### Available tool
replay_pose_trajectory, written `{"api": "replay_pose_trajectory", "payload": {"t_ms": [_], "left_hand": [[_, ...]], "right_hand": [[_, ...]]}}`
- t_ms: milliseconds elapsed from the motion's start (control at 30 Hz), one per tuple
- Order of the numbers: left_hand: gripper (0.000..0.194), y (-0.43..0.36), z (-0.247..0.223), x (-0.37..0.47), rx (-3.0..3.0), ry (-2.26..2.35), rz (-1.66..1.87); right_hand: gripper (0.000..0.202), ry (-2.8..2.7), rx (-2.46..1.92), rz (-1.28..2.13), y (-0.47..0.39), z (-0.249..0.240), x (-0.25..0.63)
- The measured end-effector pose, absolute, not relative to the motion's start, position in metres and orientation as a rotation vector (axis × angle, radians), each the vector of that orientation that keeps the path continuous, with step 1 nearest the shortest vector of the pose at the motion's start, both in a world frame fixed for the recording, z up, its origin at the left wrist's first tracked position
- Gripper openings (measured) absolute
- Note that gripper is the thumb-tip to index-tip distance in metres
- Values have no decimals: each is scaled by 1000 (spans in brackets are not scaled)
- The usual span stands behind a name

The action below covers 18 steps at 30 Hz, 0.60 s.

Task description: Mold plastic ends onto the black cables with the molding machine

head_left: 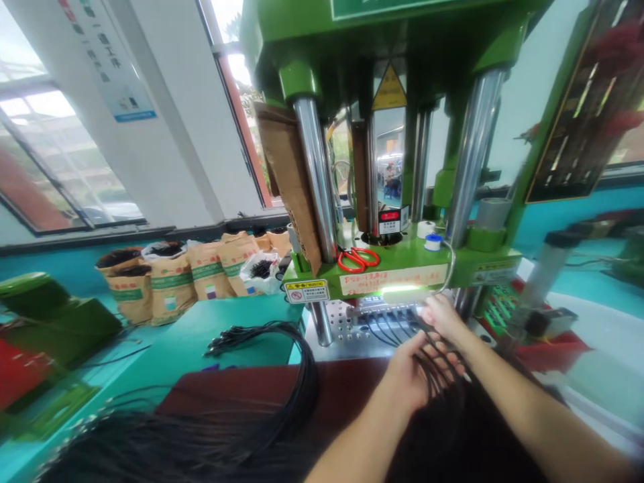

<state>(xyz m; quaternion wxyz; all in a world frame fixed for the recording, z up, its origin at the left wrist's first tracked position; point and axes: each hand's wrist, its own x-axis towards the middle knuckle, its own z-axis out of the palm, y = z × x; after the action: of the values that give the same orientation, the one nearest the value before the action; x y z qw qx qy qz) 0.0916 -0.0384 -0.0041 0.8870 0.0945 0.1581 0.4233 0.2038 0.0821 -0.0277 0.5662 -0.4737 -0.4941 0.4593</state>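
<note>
My left hand (415, 372), palm turned up, has its fingers curled around several thin black cables (427, 376). Other black cables (385, 329) run into a metal mould (387, 310) under the green press (402, 268). At the mould's right end is my right hand (443, 318), its fingers closed together just above the left hand. What its fingertips pinch is too blurred to make out. A perforated metal plate (347, 329) lies beneath the mould. A lit lamp (402, 294) shines over it from the press's front edge.
Red-handled scissors (358, 259) and a blue-and-white tape roll (433, 241) rest on the press ledge. A bundle of black cables (302, 349) curves across the green table (201, 335) at left. Filled paper sacks (171, 285) stand by the wall. Steel columns (314, 174) flank the work area.
</note>
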Motion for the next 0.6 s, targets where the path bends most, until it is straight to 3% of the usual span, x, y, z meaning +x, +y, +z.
{"api": "replay_pose_trajectory", "payload": {"t_ms": [100, 400, 600], "left_hand": [[13, -54, 4, 93, 84, 362, 886], [8, -119, -2, 89, 72, 359, 831], [24, -170, -3, 73, 341, 403, 909]], "right_hand": [[21, -1081, -1065, 1076, 71, -20, 204], [18, -971, -1073, 1110, 42, -17, 194], [22, -993, -1107, 1122, 35, -15, 202]]}}
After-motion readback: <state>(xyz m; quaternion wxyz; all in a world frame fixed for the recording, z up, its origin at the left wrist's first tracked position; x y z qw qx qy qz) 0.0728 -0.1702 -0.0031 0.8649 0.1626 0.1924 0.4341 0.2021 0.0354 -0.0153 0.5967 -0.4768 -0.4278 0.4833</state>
